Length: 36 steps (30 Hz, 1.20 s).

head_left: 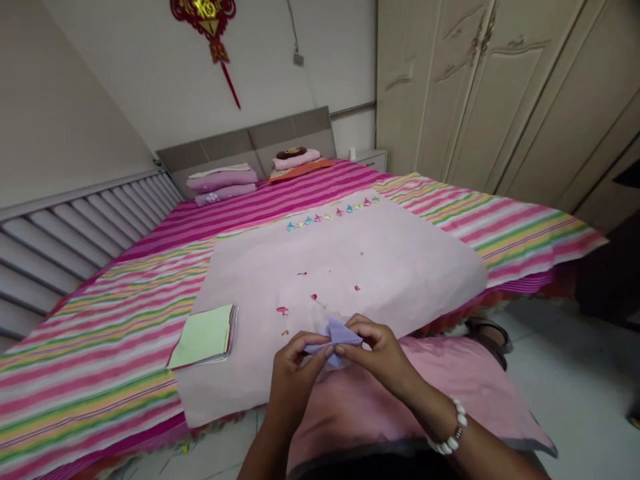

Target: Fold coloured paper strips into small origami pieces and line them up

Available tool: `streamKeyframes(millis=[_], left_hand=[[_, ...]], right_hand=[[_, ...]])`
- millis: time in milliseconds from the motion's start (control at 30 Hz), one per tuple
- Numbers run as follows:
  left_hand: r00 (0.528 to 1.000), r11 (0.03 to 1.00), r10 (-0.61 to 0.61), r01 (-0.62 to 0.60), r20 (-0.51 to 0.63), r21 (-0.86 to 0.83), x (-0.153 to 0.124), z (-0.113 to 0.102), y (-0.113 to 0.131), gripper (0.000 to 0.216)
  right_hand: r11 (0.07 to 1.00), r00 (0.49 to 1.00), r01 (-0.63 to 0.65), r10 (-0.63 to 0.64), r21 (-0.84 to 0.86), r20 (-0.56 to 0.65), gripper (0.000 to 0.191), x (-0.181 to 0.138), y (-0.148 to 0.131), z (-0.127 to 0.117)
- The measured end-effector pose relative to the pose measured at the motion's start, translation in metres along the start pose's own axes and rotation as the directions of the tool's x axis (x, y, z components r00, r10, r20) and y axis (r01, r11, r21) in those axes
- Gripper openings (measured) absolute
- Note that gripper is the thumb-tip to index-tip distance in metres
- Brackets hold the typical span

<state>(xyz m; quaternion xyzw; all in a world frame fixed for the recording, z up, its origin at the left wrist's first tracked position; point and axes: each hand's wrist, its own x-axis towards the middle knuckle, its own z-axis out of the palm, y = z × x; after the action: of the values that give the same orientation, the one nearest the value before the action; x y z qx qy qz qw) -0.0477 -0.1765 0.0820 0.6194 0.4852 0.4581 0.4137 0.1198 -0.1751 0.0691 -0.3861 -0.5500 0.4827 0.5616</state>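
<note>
Both of my hands pinch a small folded lilac paper piece just above the near edge of a large pale pink sheet spread on the bed. My left hand grips its left side with fingers closed. My right hand, with a white bead bracelet on the wrist, holds its right side. A stack of coloured square papers, light green on top, lies to the left on the sheet's edge. A row of several small folded paper figures lines the sheet's far edge.
The bed wears a striped pink, green and yellow cover. Folded pink bedding and a cushion lie by the headboard. A cream wardrobe stands at the right. Tiled floor lies at the right, and small red scraps dot the sheet.
</note>
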Motion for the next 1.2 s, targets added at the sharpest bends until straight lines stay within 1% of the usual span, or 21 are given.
streamKeyframes(millis=[67,133,200,267,333,400,467,533,633,700,767,833,933,1033,1100,1200], left_hand=[[0.999,0.999,-0.031,0.031,-0.018,-0.027,-0.002,0.001,0.000,0.016],[0.998,0.996,-0.052,0.050,-0.029,-0.074,-0.003,0.001,0.001,0.024],[0.998,0.993,-0.060,0.056,-0.033,-0.103,-0.004,0.000,0.002,0.028],[0.996,0.990,-0.087,0.082,-0.032,-0.111,-0.004,-0.001,0.002,0.029],[0.992,0.985,-0.122,0.118,-0.024,-0.126,-0.005,-0.003,0.002,0.028],[0.989,0.978,-0.145,0.140,-0.017,-0.156,-0.005,-0.005,0.003,0.029],[0.986,0.966,-0.167,0.163,-0.001,-0.201,-0.005,-0.005,0.003,0.031],[0.981,0.949,-0.194,0.194,0.025,-0.249,-0.006,-0.006,0.003,0.033],[0.977,0.934,-0.207,0.214,0.058,-0.287,-0.006,-0.006,0.003,0.036],[0.979,0.939,-0.194,0.203,0.057,-0.278,-0.005,-0.006,0.001,0.036],[0.984,0.955,-0.173,0.175,0.032,-0.241,-0.005,-0.006,0.000,0.036],[0.991,0.977,-0.135,0.133,0.000,-0.167,-0.004,-0.006,-0.002,0.033],[0.999,1.000,-0.008,0.007,-0.038,-0.008,-0.004,-0.007,-0.004,0.025],[0.992,0.987,0.116,-0.109,-0.058,0.117,-0.003,-0.008,-0.003,0.012],[0.992,0.985,0.126,-0.124,-0.012,0.124,-0.002,-0.009,-0.002,0.007],[0.991,0.992,0.100,-0.106,0.091,0.068,0.000,-0.009,0.002,0.008]], right_hand=[[1.000,0.999,-0.023,0.023,0.019,0.023,0.022,-0.001,0.000,0.000],[0.994,0.996,-0.083,0.080,0.072,0.045,0.021,-0.001,0.001,0.000],[0.991,0.995,-0.100,0.098,0.088,0.028,0.032,-0.001,0.002,0.001],[0.999,0.999,-0.025,0.026,0.034,-0.031,0.047,-0.002,0.002,0.001],[0.995,0.993,0.095,-0.097,-0.031,-0.062,0.051,-0.002,0.003,0.001],[0.980,0.980,0.196,-0.196,-0.023,-0.023,0.043,-0.003,0.002,0.000],[0.974,0.973,0.228,-0.228,0.016,0.027,0.033,-0.004,0.002,-0.001],[0.982,0.982,0.181,-0.183,0.055,0.047,0.028,-0.005,0.001,-0.001],[0.990,0.997,0.051,-0.058,0.130,0.053,0.028,-0.006,0.001,0.000],[0.988,0.998,-0.004,-0.007,0.154,0.069,0.024,-0.005,0.000,0.001],[0.989,0.997,-0.015,0.004,0.149,0.074,0.019,-0.005,0.000,0.002],[0.991,0.997,-0.007,-0.002,0.134,0.071,0.014,-0.004,0.000,0.002],[0.996,0.998,0.027,-0.032,0.082,0.053,0.011,-0.003,-0.001,0.002],[0.998,0.997,0.061,-0.061,0.012,0.049,0.011,-0.002,-0.003,0.001],[0.997,0.996,0.068,-0.066,-0.028,0.067,0.012,-0.001,-0.005,0.001],[0.993,0.994,0.079,-0.072,-0.088,0.085,0.013,-0.001,-0.006,0.000]])
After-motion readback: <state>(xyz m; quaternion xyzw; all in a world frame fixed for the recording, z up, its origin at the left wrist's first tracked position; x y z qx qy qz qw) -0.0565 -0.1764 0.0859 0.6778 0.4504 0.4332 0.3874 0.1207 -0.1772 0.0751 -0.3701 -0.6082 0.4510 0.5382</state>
